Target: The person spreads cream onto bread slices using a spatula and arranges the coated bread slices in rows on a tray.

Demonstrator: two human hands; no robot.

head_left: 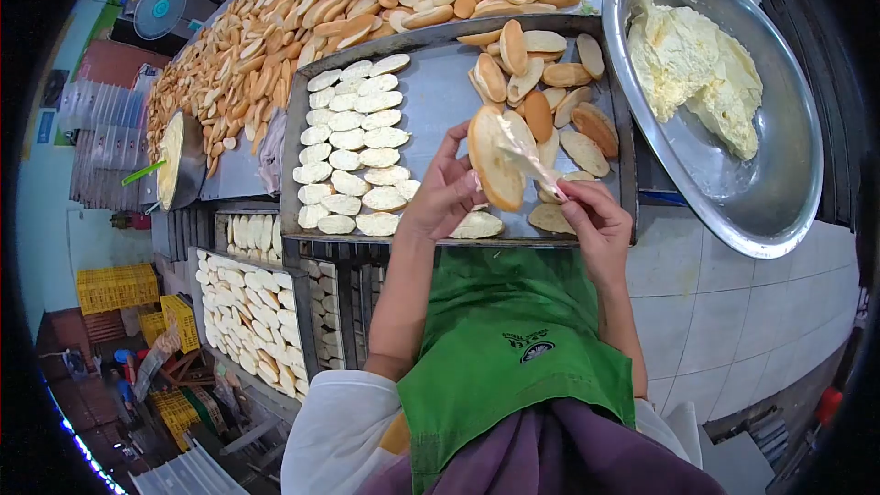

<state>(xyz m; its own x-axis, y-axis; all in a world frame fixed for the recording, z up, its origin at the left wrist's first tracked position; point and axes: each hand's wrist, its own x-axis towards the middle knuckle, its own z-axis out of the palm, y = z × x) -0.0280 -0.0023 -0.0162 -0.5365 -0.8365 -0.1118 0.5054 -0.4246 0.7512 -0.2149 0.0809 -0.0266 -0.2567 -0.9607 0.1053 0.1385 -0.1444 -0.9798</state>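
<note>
My left hand (440,191) holds up an oval bread slice (493,174) by its edge, cut face towards the right. In my right hand (596,220) is a small spreading knife (530,163), its blade smeared with pale cream and lying against the slice. Both hands are over the near part of a metal tray (435,82). Rows of cream-coated slices (346,139) fill the tray's left side. Plain bread slices (587,152) lie loosely piled on its right side, partly hidden behind the held slice.
A big metal basin (779,211) with pale cream (701,69) and a wooden-handled tool stands at right. Behind the tray spreads a large bread heap (275,46). At left are a pot (188,160), another tray of coated slices (247,321) below and yellow crates (117,288).
</note>
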